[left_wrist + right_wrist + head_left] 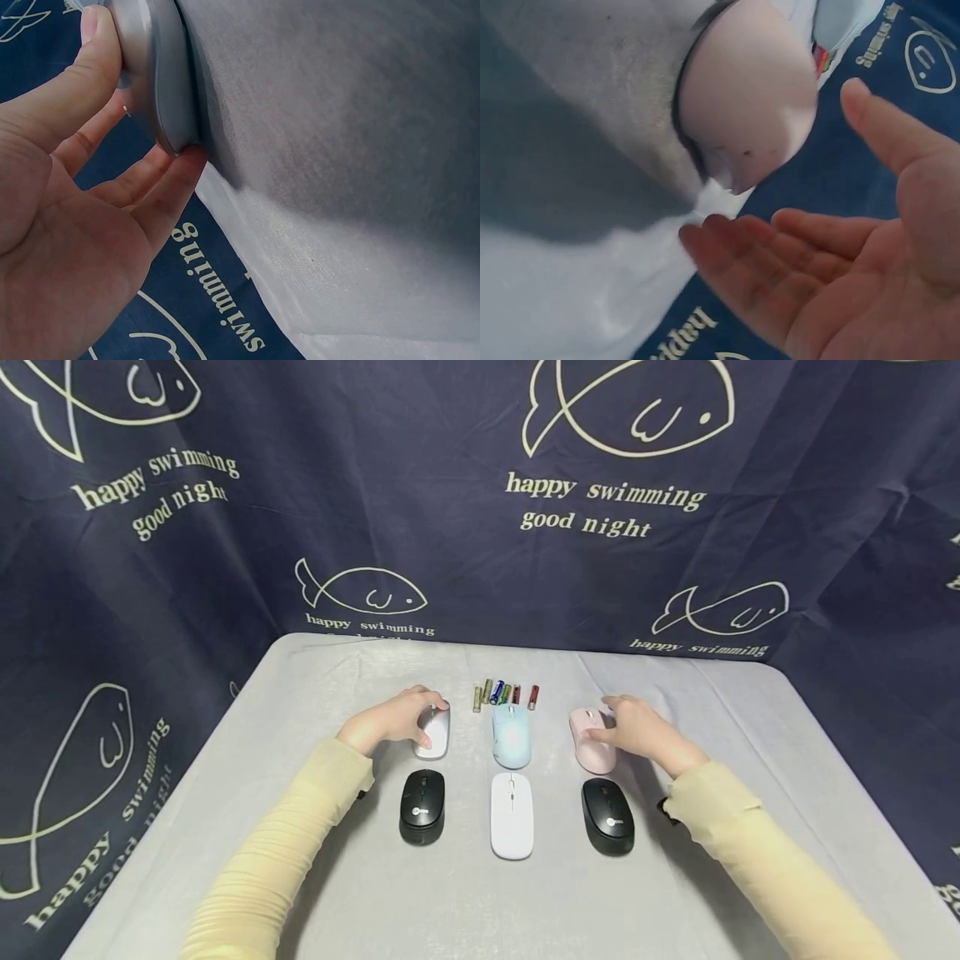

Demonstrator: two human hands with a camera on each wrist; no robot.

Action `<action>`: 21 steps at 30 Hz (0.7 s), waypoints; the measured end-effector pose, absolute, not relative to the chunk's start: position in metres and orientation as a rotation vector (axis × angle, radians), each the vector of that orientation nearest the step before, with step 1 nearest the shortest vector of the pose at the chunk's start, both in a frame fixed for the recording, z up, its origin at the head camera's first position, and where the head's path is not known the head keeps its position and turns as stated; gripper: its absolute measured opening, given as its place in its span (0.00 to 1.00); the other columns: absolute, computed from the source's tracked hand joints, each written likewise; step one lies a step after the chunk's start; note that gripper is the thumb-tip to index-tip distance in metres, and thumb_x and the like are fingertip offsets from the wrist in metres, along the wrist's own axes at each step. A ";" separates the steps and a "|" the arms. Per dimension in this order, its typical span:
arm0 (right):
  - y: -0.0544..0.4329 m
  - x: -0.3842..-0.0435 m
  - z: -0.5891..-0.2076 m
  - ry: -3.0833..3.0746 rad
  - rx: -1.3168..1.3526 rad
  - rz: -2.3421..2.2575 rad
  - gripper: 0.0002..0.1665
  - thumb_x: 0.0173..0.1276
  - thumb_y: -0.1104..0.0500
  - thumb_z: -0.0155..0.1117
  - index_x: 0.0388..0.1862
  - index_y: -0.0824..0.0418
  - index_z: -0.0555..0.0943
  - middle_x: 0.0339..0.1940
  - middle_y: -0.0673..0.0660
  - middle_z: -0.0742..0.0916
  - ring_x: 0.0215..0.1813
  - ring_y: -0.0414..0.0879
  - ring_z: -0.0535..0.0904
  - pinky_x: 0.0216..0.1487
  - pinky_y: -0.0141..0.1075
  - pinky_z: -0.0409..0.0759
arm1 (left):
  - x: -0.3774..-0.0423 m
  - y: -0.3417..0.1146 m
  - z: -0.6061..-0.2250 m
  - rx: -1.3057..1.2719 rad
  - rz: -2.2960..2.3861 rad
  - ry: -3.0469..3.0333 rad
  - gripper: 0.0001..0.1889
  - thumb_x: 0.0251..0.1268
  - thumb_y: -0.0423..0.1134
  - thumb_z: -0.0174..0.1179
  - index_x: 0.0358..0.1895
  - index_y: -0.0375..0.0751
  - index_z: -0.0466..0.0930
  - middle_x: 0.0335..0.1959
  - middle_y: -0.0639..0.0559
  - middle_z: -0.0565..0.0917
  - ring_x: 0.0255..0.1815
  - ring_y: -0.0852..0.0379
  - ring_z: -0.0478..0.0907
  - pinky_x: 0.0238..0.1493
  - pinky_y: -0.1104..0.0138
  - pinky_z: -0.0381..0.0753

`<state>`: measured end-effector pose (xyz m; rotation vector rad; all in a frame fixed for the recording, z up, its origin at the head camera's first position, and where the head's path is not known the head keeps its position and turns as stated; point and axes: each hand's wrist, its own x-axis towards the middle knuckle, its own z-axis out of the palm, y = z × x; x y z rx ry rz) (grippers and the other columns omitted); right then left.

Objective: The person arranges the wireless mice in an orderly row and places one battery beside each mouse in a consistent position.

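Note:
At the back left of the group, my left hand point(397, 717) grips a white computer mouse point(437, 739). The left wrist view shows the thumb on one side of that mouse point(142, 60), with fingertips at its end and far side. Across the table, my right hand point(639, 727) is at a pink mouse point(592, 756). In the right wrist view its fingers point(772, 255) are extended and apart from the pink mouse point(742, 90), thumb on the other side. Between the hands lies a light blue mouse point(512, 739).
A front row holds a black mouse point(422, 806), a white mouse point(512, 818) and another black mouse point(608, 816). Several small batteries point(497, 692) lie behind the blue mouse. Beyond the grey-white tabletop point(465, 910) hangs a dark blue fish-print curtain point(480, 510).

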<state>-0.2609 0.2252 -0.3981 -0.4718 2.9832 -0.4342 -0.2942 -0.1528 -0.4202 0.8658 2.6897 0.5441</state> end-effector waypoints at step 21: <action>0.223 -0.279 -0.417 2.895 -0.462 -0.576 0.39 0.54 0.44 0.69 0.51 0.77 0.76 0.45 0.71 0.83 0.50 0.63 0.78 0.52 0.52 0.75 | -0.295 -0.153 -0.420 0.858 0.541 2.688 0.34 0.42 0.34 0.73 0.58 0.37 0.73 0.60 0.39 0.71 0.64 0.43 0.65 0.66 0.55 0.65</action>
